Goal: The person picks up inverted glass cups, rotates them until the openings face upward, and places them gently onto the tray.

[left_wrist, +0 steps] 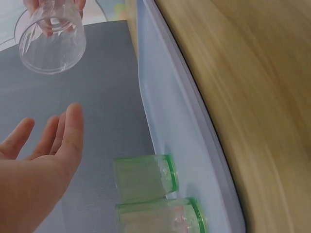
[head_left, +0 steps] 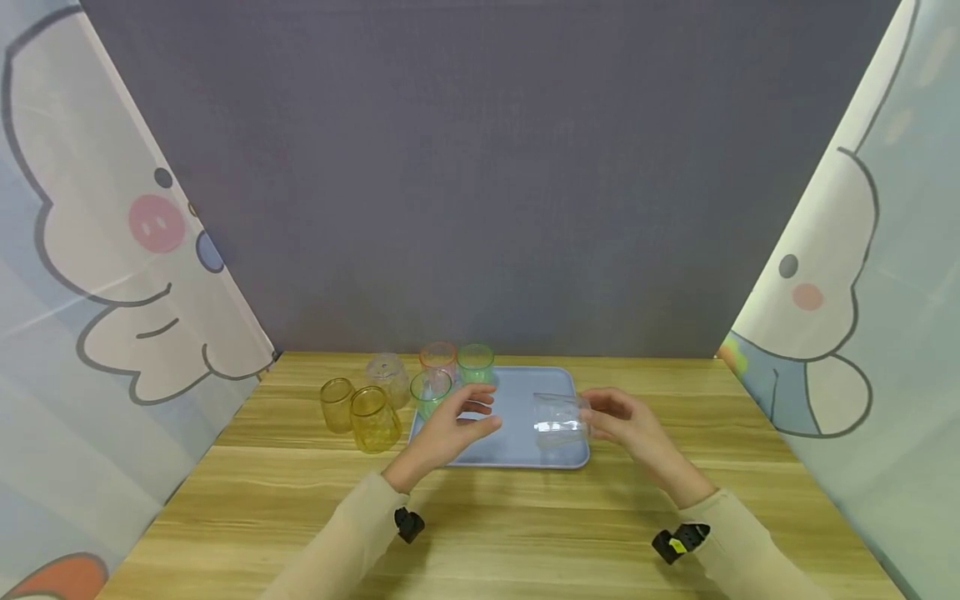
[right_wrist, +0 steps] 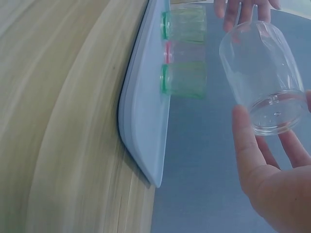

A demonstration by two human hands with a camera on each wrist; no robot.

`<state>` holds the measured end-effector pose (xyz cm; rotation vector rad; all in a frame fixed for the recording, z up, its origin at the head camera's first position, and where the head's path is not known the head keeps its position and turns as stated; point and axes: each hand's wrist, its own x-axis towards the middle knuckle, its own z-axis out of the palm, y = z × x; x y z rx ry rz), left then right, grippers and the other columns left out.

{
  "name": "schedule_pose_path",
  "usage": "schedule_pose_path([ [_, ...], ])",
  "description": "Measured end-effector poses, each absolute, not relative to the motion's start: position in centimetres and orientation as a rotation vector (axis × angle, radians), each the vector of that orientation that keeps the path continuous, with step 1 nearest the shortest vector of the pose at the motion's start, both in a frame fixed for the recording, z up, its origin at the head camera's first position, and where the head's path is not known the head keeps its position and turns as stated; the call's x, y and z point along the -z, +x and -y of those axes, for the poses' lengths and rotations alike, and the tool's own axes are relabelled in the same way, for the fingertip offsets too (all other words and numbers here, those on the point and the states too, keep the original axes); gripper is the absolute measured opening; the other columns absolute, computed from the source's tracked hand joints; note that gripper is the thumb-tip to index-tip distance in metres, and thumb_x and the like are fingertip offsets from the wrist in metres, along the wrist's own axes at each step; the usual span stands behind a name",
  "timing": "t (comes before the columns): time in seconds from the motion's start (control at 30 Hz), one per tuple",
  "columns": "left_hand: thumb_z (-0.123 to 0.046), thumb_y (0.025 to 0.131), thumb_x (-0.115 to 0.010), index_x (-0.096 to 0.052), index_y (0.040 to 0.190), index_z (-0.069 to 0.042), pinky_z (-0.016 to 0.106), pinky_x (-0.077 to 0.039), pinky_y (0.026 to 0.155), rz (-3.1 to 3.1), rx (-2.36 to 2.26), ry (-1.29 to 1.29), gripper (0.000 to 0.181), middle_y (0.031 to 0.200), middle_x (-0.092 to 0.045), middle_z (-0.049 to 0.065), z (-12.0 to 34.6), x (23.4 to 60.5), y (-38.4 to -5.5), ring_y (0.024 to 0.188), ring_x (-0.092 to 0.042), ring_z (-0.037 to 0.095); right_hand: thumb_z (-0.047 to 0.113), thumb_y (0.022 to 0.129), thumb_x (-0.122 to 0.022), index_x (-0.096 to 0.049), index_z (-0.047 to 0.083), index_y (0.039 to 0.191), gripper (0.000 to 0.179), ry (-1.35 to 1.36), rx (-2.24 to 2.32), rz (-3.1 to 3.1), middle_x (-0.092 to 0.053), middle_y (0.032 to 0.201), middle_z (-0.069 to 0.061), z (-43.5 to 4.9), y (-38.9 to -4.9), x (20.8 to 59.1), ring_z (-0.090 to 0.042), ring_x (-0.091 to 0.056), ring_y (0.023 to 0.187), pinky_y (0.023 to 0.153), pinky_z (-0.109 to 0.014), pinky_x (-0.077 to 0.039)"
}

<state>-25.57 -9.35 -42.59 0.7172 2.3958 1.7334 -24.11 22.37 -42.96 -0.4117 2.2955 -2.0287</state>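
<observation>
The right hand (head_left: 626, 425) grips a clear cup (head_left: 558, 421) by its base end, fingers curled about the glass; the cup lies on its side in the air, its mouth turned toward the left hand (head_left: 453, 425). That left hand holds nothing: its fingers are extended and the thumb stands apart from them, with a gap between it and the mouth of the cup. Beneath both hands is a pale blue tray (head_left: 517, 417), and the clear cup hangs above its right part. Just beyond the left hand, at the tray's left side, stand a near green cup (head_left: 430, 396), a far green cup (head_left: 476, 362) and, between and behind them, a pink cup (head_left: 438, 360); the left wrist view shows the hand apart from the green ones. Farther left is a second clear cup (head_left: 387, 377), and in front of it on the wood-grain tabletop (head_left: 570, 533) are a larger yellow cup (head_left: 375, 421) and a smaller yellow cup (head_left: 337, 406), close beside each other. Black devices sit at the cuffs of both light sleeves (head_left: 352, 533). A dark grey backdrop (head_left: 487, 183) rises behind the tabletop, flanked by a left curtain (head_left: 112, 250) and a right curtain (head_left: 817, 250) printed with cartoon animals.
</observation>
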Motion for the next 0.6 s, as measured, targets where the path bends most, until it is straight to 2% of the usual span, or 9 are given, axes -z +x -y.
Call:
schedule_pose_path([
  [0.2,-0.025,0.098,-0.071,-0.05,0.147,-0.013,0.042,-0.047,0.103,-2.359,-1.794,0.75,0.055,0.134,-0.057,0.011,9.1,42.7,-25.2,0.125,-0.056,0.037,0.012,0.099,-0.066,-0.054,-0.011,0.135,0.044,-0.401,2.06,-2.264,-0.057,0.127,-0.025,-21.7,-23.9,42.8,-0.015,-0.064,0.105,0.09,-0.033,-0.056],
  [0.47,-0.023,0.097,-0.072,-0.05,0.147,-0.016,0.04,-0.047,0.103,-2.342,-1.806,0.765,0.055,0.135,-0.056,0.009,8.7,42.6,-24.8,0.123,-0.057,0.026,0.013,0.099,-0.065,-0.052,-0.01,0.137,0.046,-0.417,2.067,-2.233,-0.057,0.128,-0.024,-21.3,-23.4,42.7,-0.016,-0.064,0.105,0.089,-0.03,-0.056],
  [0.6,-0.024,0.097,-0.071,-0.048,0.149,-0.017,0.042,-0.046,0.105,-2.324,-1.805,0.761,0.057,0.137,-0.054,0.01,8.7,42.6,-24.6,0.126,-0.054,0.031,0.012,0.1,-0.064,-0.053,-0.01,0.137,0.044,-0.428,2.076,-2.218,-0.057,0.127,-0.022,-21.1,-23.3,42.7,-0.016,-0.064,0.105,0.089,-0.031,-0.056],
])
